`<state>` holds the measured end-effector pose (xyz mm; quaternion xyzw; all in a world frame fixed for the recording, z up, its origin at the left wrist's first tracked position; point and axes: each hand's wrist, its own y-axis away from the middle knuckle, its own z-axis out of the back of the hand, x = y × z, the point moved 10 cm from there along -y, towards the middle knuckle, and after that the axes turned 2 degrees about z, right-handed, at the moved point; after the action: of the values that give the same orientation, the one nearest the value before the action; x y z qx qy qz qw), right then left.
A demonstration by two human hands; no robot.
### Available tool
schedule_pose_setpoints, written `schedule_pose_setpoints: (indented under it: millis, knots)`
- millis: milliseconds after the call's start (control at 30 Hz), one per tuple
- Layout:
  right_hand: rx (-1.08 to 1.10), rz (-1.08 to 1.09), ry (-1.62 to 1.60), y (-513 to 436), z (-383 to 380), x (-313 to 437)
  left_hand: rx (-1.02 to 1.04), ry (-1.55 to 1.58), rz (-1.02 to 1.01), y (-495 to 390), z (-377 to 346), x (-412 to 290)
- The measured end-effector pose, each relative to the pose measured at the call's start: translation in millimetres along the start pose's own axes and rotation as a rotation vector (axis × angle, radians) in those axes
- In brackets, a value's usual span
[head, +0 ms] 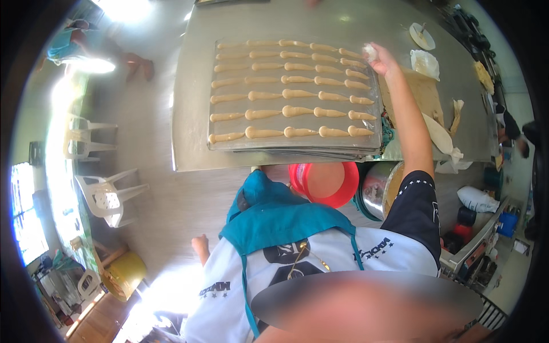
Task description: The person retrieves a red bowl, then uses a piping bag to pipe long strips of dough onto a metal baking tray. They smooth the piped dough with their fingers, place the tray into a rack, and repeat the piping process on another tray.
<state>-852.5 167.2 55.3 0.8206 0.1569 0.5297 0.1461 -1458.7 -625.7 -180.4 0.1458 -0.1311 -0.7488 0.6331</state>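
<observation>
My right hand [381, 60] reaches out over the far right corner of a metal baking tray [233, 146]. Its fingers grip a white clump [370, 52]; whether this is powder or a wad of something soft is unclear. Rows of piped tan batter strips [299, 94] cover the tray, each with one thicker, rounded end and a thin tail. More trays [317, 151] are stacked beneath it on the metal table [193, 128]. Down beside my body, my left hand [200, 245] hangs with curled fingers, apart from the table and holding nothing visible.
Right of the tray lie a cream piping bag [441, 136], a white plastic bag [425, 64] and a plate [422, 37] with a utensil. Below the table edge stand a red bucket [349, 188] and a metal drum [377, 193]. White plastic chairs [103, 197] stand left; other people are nearby.
</observation>
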Motion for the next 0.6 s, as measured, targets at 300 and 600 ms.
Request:
schedule_pose_setpoints:
  millis: [300, 600]
  knots:
    - [-0.031, -0.019, 0.481, -10, -1, 7, 0.617, 0.447, -0.073, 0, -53, -141]
    - [0.202, -0.019, 0.748, -2, -95, -15, 0.665, 0.53, -0.088, -31, -56, -173]
